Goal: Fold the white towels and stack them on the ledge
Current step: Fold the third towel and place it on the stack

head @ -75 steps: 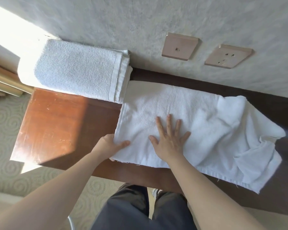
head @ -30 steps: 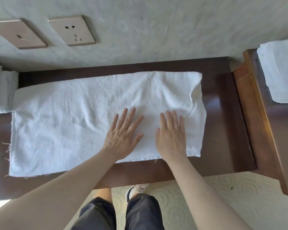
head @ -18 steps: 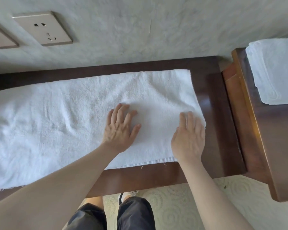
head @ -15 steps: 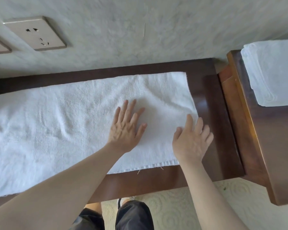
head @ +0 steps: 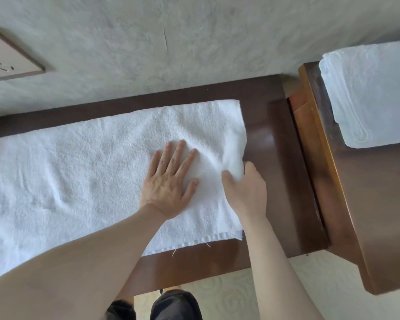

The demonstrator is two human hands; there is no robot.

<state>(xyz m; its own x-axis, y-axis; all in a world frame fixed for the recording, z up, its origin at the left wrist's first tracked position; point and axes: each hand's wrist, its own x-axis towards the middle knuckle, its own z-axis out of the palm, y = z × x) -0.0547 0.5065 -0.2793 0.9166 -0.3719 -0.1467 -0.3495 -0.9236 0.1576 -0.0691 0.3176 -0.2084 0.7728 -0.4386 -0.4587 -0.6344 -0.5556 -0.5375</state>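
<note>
White terry cloth fills the middle of the view: a long towel [head: 83,172] lies spread flat along the dark wooden surface [head: 275,158] that runs against the wall, its left end cut off by the edge of the frame, so its full length cannot be seen. The left hand [head: 169,181] rests flat on the towel near its right end, fingers straight and spread, palm pressing the cloth down. The right hand [head: 245,188] is just beside it at the towel's right edge, fingers curled round a bunched-up bit of that edge and lifting it slightly off the wood; the fingertips are hidden under the cloth. To the far right, a folded white towel [head: 370,93] sits on a separate reddish-brown wooden ledge [head: 346,204], its right side out of frame. A beige wall socket [head: 7,58] at upper left is partly cut off. Dark trouser legs [head: 171,306] show at the bottom edge, above patterned pale carpet [head: 229,294].
</note>
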